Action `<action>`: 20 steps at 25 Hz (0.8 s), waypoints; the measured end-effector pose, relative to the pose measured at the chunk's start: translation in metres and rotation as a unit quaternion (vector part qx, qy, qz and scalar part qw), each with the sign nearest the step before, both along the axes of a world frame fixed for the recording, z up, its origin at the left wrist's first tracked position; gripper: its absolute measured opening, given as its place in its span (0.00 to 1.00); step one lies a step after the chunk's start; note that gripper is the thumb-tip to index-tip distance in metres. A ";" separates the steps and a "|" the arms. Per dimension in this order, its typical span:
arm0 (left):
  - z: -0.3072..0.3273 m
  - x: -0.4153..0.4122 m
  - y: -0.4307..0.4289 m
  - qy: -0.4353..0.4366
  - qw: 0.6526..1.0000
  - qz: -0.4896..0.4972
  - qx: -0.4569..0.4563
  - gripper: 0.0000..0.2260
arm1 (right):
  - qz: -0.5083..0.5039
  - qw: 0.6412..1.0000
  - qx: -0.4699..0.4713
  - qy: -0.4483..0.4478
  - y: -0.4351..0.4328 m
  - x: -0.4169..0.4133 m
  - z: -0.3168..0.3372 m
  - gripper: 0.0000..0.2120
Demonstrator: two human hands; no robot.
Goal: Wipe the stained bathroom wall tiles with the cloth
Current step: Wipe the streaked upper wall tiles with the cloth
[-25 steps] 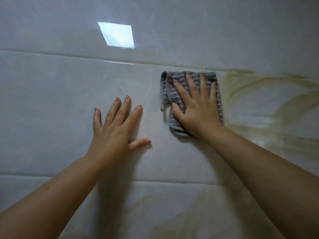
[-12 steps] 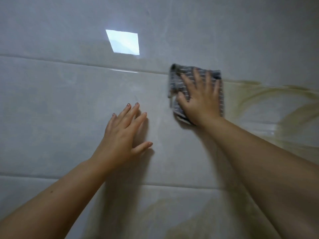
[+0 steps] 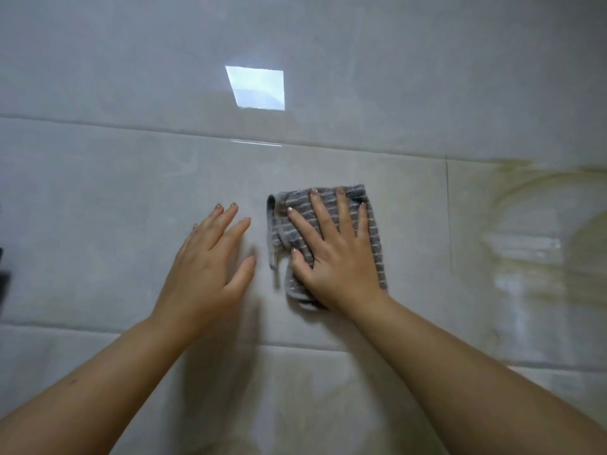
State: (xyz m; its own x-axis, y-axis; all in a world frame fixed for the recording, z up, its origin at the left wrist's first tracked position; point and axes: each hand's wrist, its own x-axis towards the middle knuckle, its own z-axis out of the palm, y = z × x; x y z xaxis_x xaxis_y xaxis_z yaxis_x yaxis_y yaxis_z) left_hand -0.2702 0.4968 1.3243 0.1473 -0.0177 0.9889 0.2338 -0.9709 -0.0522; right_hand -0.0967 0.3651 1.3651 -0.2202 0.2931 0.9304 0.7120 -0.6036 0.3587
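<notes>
1. Grey striped cloth [image 3: 289, 224], folded into a rough rectangle, sits flat on the wall tiles [image 3: 98, 208], right under the right hand [image 3: 338, 261].
2. That right hand presses it down with fingers spread wide and straight. The fingertips reach the cloth's upper edge, the thumb lies across its left part, and a loose hem loops out beyond the thumb.
3. Just beside that thumb side, the left hand [image 3: 210, 267] is up against the bare tile, fingers straight and a little fanned, holding nothing. It is blurred, so I cannot tell whether the palm touches.
4. Out past the right hand's little finger, well apart from the cloth, a yellow-brown stain [image 3: 532, 267] sweeps over the tile in arcs, with pale streaks through it.
5. Fainter brownish marks [image 3: 315, 399] show on the lower tile, between the two forearms.
6. Above both sets of fingertips, a bright square reflection [image 3: 258, 88] gleams on the glossy upper tile.
7. Far off the left hand's outer side, something dark [image 3: 4, 277] clips the frame edge; too little shows to name it.
</notes>
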 end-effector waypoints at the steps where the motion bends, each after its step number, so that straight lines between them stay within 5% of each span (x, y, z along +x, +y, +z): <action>1: -0.002 -0.003 -0.002 0.003 1.000 -0.004 0.005 0.28 | -0.006 1.000 -0.021 -0.016 -0.011 0.009 -0.012 0.30; 3: -0.008 -0.013 -0.002 0.010 1.000 0.002 0.022 0.27 | -0.021 1.000 0.008 0.006 -0.042 0.034 -0.009 0.30; 7: -0.019 -0.027 0.003 0.003 1.000 -0.002 0.016 0.25 | -0.023 0.962 0.195 0.188 -0.039 0.032 0.015 0.32; 13: -0.027 -0.002 0.000 0.035 0.999 0.010 0.010 0.26 | 0.011 1.000 0.011 0.020 0.027 -0.028 -0.063 0.31; 20: -0.040 0.027 -0.035 0.081 0.993 0.078 0.024 0.29 | -0.021 0.996 0.072 0.036 -0.093 0.083 -0.062 0.30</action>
State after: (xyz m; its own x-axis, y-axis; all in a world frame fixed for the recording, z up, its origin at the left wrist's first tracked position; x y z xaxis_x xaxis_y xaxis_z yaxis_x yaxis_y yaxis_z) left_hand -0.2434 0.4622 1.2841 0.3096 -0.0291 0.9504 0.3652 -0.9192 -0.1471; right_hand -0.0138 0.2725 1.3035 -0.1416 0.1622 0.9765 0.7055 -0.6755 0.2145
